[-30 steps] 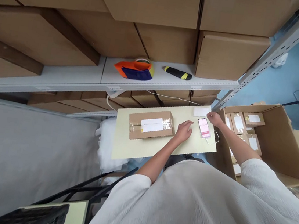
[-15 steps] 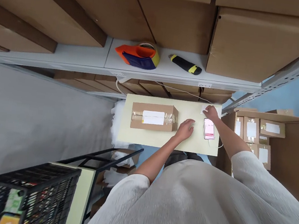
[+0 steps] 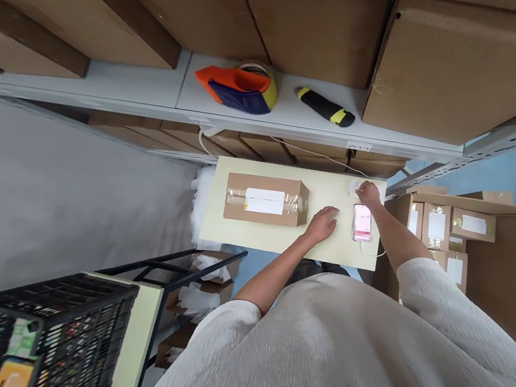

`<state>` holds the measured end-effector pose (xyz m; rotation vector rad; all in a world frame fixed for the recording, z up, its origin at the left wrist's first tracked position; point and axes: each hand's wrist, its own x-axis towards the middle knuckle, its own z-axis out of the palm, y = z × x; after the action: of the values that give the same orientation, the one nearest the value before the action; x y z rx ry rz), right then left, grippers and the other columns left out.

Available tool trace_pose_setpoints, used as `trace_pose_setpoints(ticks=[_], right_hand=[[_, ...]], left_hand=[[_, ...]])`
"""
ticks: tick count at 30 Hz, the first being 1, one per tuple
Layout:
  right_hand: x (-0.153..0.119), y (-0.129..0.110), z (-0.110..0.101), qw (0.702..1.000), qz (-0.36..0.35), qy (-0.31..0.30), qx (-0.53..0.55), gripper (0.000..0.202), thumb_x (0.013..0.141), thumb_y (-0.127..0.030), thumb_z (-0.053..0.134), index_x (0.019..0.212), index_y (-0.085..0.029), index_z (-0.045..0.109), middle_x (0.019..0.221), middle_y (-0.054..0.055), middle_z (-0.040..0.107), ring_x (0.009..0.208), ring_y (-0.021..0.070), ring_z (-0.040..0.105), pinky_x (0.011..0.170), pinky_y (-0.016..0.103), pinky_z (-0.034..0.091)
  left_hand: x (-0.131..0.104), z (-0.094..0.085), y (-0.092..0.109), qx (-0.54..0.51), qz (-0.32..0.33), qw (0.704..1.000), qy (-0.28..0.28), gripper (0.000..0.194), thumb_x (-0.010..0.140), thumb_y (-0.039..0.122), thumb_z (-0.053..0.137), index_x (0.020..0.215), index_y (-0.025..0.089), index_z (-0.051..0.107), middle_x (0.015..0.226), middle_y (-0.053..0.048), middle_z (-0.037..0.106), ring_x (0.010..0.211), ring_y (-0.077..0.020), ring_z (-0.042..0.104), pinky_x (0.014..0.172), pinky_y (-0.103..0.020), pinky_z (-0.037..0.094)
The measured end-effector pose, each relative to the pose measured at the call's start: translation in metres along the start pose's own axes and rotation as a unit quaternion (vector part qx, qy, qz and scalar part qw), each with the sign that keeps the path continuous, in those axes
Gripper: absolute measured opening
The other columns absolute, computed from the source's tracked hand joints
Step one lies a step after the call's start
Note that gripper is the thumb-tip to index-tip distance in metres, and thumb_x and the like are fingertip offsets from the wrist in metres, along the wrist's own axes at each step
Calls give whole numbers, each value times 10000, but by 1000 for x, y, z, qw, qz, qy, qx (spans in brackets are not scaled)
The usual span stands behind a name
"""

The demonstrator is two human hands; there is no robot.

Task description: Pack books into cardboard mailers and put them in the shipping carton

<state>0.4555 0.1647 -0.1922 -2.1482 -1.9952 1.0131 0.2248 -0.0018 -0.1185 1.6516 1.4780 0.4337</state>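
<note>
And here at the pale desk (image 3: 238, 232) the right hand (image 3: 367, 193) bends over a white pad (image 3: 353, 188) at the far right corner, thumb and fingers drawn in close; whether that grip pinches the pad or merely touches it, I cannot tell from up here! Over to the left hand (image 3: 322, 224): spread, nothing in it, poised between the taped carton (image 3: 261, 218) and the phone (image 3: 363, 224). The carton lies on the left half of the desk, white label (image 3: 264, 201) facing up, while the phone sits lit just on the near side of the right hand, its cable (image 3: 371, 255) curling by the near right corner. Good handling here, I'd judge, means a light fingertip touch at the pad's edge so nothing creases, with the free left hand ready to steady. And mind that right forearm, so close beside the phone: a raised wrist looks the safer line, since a careless brush could nudge the phone or snag the cable
</note>
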Motion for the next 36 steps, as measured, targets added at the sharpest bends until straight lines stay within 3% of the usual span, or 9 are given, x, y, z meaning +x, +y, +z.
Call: trace_pose_setpoints(ticks=[5, 12, 18, 26, 32, 36], right_hand=[[-19, -11, -16, 1000, -2, 0, -11, 125, 911, -191, 635, 958, -198, 751, 1066, 124, 778, 967, 256, 686, 845, 328, 548], [-63, -10, -50, 997, -52, 59, 9, 119, 921, -220, 634, 923, -195, 750, 1055, 116, 778, 965, 246, 698, 883, 313, 551], [-86, -3, -74, 993, -81, 75, 33, 108, 943, -249, 648, 954, -196, 742, 1032, 94, 769, 943, 229, 679, 882, 302, 538], [-97, 6, -87, 993, -79, 76, 33, 87, 957, -245, 671, 948, -206, 748, 1043, 84, 750, 950, 231, 672, 876, 303, 520], [-94, 3, -87, 992, -88, 83, 33, 90, 961, -254, 670, 941, -208, 744, 1050, 94, 753, 973, 242, 674, 867, 313, 524], [-93, 0, -85, 992, -99, 78, 24, 111, 962, -232, 650, 962, -211, 759, 1046, 93, 757, 969, 245, 669, 895, 326, 534]], left_hand=[[13, -4, 12, -46, -19, 999, 7, 402, 1020, 194, 651, 1413, 252, 712, 1476, -96, 714, 1323, -248, 716, 1187, -428, 575], [72, 1, 41, -123, -98, 986, 49, 295, 998, 168, 689, 1287, 219, 722, 1268, -96, 798, 1118, -220, 777, 1050, -377, 606], [107, 12, 68, -110, -100, 988, 47, 381, 953, 182, 737, 1320, 263, 673, 1012, -10, 794, 972, -202, 765, 928, -331, 593], [110, 5, 77, -62, -86, 993, 45, 397, 921, 76, 650, 1259, 283, 622, 909, 22, 746, 919, -210, 734, 875, -333, 550], [110, 5, 82, -83, -52, 994, 53, 310, 917, 186, 739, 1185, 269, 606, 1012, -5, 752, 964, -201, 730, 887, -317, 558], [110, 7, 84, -95, -62, 993, 37, 305, 946, 127, 663, 1203, 278, 599, 931, 23, 764, 889, -185, 734, 881, -313, 560]])
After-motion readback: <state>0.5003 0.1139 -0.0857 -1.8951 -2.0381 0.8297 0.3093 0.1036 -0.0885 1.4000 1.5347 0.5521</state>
